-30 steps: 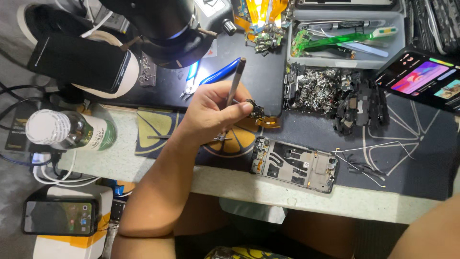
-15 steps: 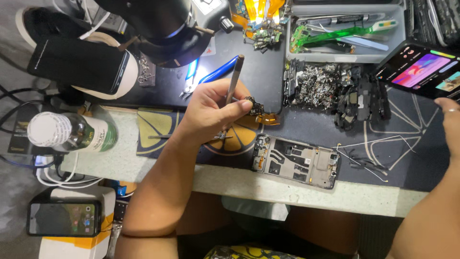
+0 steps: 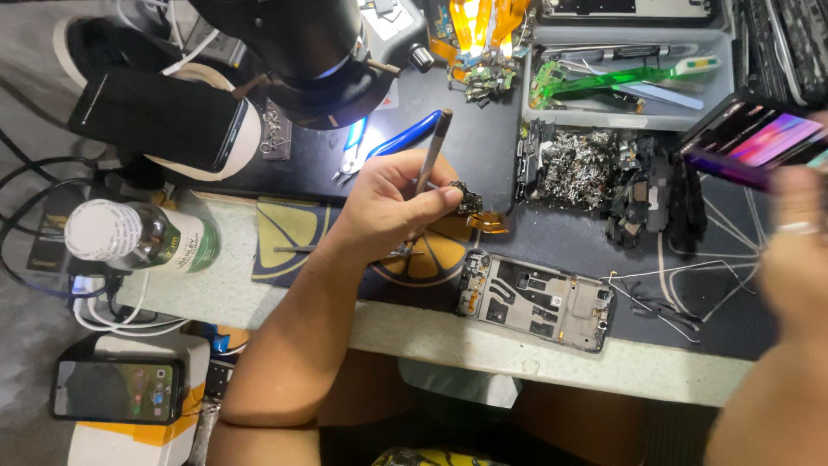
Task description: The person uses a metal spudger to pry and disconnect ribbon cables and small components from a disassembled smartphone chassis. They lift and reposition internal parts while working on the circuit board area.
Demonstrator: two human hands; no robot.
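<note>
left hand closed on grey tool | tip at small dark part | right hand blurred, grip unclear

Phone repair workshop: microscope, opened phone frame, tray of tools, scrap parts heap on surface.

Right hand now over bench.

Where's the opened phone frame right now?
In the head view, the opened phone frame lies near the table's front edge, just right of the left hand and below the pile of metal scraps.
</note>
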